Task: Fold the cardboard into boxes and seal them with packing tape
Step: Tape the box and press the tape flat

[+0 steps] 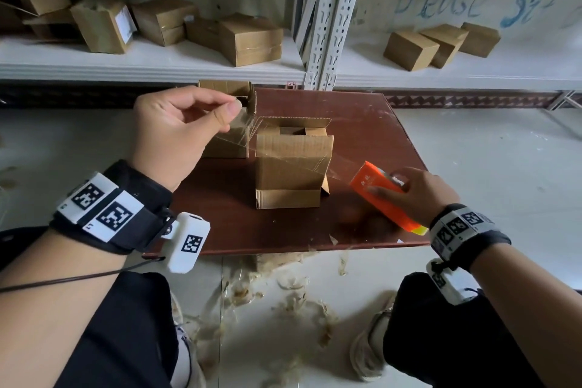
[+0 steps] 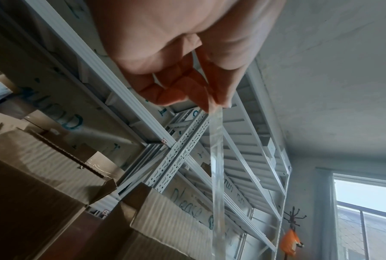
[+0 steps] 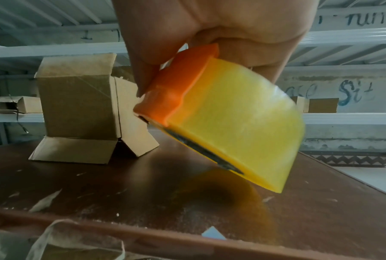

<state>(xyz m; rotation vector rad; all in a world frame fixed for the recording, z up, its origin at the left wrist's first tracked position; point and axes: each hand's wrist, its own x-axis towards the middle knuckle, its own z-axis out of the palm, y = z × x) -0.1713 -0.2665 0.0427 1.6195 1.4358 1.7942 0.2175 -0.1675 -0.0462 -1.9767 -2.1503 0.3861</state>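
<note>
While the left hand (image 1: pixel 176 129) is pinching the clear tape's (image 1: pixel 283 154) free end between thumb and fingertips, the right hand (image 1: pixel 419 195) is gripping the orange dispenser (image 1: pixel 378 195), its logo unreadable. Tape is stretching across the open-topped cardboard box (image 1: pixel 293 164) standing on the brown board (image 1: pixel 252 224); blue wall writing is showing "Please".

I see a brown desk (image 1: pixel 362 123) on the floor (image 1: pixel 491 167). Two open cardboard boxes (image 1: pixel 293 164) stand on it. Bits of old tape (image 1: pixel 296 302) lie on the floor.
</note>
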